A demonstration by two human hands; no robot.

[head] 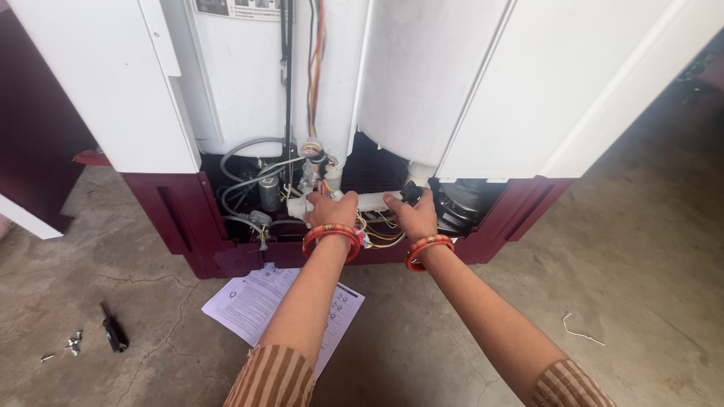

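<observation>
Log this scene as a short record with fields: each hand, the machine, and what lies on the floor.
left hand: on the left end of a white bar-shaped part inside the open machine base
right hand: on the same part, further right
wrists: orange bangles on both
machine: white body, maroon base, back open, grey hoses and coloured wires exposed
floor: printed paper sheet, black screwdriver, small screws, bit of white wire

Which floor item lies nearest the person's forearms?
The printed paper sheet, lying partly under the left forearm. The black screwdriver and the loose screws sit farther left.
</observation>
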